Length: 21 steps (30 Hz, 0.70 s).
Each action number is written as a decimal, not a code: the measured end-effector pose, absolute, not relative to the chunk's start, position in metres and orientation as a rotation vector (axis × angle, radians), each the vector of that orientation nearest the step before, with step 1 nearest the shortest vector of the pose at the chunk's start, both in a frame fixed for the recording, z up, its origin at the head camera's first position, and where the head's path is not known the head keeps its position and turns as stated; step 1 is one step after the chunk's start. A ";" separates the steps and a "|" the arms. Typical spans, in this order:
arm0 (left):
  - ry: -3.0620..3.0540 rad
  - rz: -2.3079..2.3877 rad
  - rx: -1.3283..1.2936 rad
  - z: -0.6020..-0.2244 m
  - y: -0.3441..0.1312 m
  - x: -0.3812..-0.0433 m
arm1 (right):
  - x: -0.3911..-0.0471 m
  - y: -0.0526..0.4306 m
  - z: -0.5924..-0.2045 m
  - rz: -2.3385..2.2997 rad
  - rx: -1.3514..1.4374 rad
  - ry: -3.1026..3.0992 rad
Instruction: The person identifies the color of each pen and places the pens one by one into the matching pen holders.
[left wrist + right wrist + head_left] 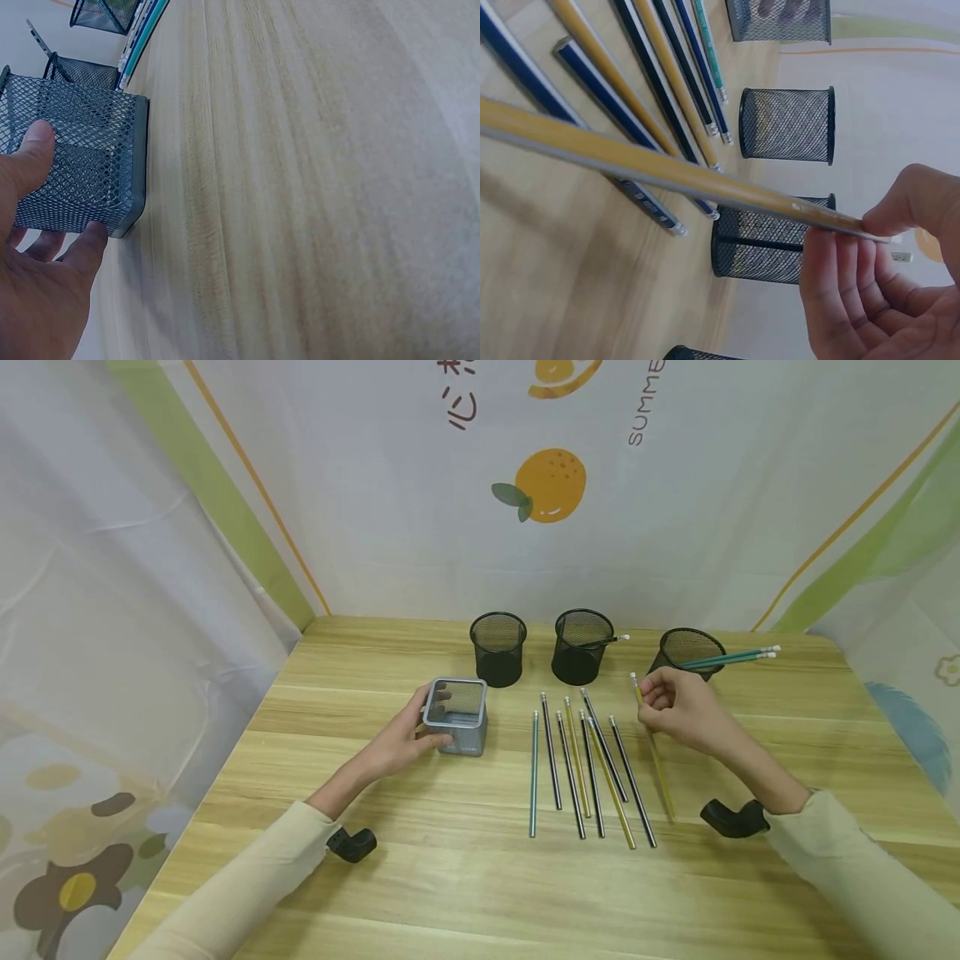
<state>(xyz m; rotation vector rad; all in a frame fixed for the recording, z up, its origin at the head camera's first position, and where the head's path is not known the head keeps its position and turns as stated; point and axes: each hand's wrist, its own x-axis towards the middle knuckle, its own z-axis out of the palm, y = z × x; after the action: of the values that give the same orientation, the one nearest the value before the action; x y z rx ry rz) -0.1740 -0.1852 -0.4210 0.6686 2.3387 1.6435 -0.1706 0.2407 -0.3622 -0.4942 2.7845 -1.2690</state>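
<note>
My left hand point(397, 745) grips a silver square mesh pencil holder point(467, 739), thumb on the near side and fingers round the far side. In the left wrist view, the thumb point(37, 154) lies against the mesh wall of this upright holder. My right hand point(686, 712) pinches a yellow pencil point(660, 777) near its white eraser end, between thumb and fingertips. The right wrist view shows that pencil point(667, 171) slanting across above the other pencils. Several dark pencils point(551, 760), two yellow pencils point(613, 785) and a teal pencil point(534, 785) lie left of it on the table.
Along the back stand three round black mesh holders. The left holder point(498, 660) shows no pencil, the middle holder point(576, 664) has one dark pencil, and the right holder point(663, 647) has two teal pencils point(735, 657). Behind the wooden table point(420, 877) hangs a printed curtain point(405, 527).
</note>
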 end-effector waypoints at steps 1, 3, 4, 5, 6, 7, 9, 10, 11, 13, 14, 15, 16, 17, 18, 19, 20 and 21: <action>2.343 1.640 0.666 -0.421 -0.185 -0.174 | -0.170 0.240 -0.362 -1.279 -0.509 2.790; 2.349 1.635 0.664 -0.421 -0.185 -0.174 | -0.170 0.239 -0.360 -1.285 -0.531 2.804; 2.351 1.633 0.663 -0.421 -0.185 -0.174 | -0.170 0.238 -0.359 -1.282 -0.537 2.812; 2.353 1.630 0.663 -0.421 -0.185 -0.174 | -0.170 0.237 -0.359 -1.275 -0.540 2.821; 2.354 1.628 0.663 -0.421 -0.185 -0.174 | -0.170 0.236 -0.358 -1.263 -0.540 2.833; 2.353 1.628 0.664 -0.421 -0.185 -0.174 | -0.170 0.236 -0.357 -1.251 -0.540 2.840; 2.351 1.628 0.666 -0.421 -0.185 -0.174 | -0.169 0.234 -0.354 -1.236 -0.537 2.847; 2.350 1.628 0.668 -0.421 -0.185 -0.174 | -0.169 0.233 -0.353 -1.237 -0.545 2.846; 2.349 1.628 0.669 -0.421 -0.185 -0.174 | -0.168 0.231 -0.351 -1.241 -0.554 2.846; 2.349 1.627 0.670 -0.421 -0.185 -0.174 | -0.168 0.229 -0.349 -1.262 -0.579 2.846; 2.349 1.627 0.671 -0.421 -0.185 -0.174 | -0.168 0.228 -0.349 -1.278 -0.594 2.847; 2.349 1.628 0.671 -0.421 -0.185 -0.174 | -0.168 0.226 -0.348 -1.294 -0.610 2.850; 2.349 1.627 0.671 -0.421 -0.185 -0.174 | -0.169 0.225 -0.347 -1.305 -0.622 2.856; 2.350 1.626 0.671 -0.421 -0.185 -0.174 | -0.169 0.224 -0.347 -1.312 -0.632 2.866; 2.349 1.626 0.672 -0.420 -0.185 -0.174 | -0.170 0.223 -0.346 -1.321 -0.640 2.873; 2.349 1.626 0.672 -0.420 -0.185 -0.174 | -0.170 0.221 -0.345 -1.331 -0.648 2.878; 2.349 1.625 0.670 -0.420 -0.185 -0.174 | -0.170 0.220 -0.344 -1.339 -0.655 2.883; 2.351 1.623 0.669 -0.420 -0.185 -0.174 | -0.170 0.219 -0.343 -1.348 -0.663 2.887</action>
<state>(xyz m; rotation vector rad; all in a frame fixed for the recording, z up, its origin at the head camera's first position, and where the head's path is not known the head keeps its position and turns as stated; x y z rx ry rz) -0.1739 -0.1850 -0.4200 0.6686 2.3511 1.6234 -0.1704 0.2186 -0.3434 -0.6634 2.8867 -1.3484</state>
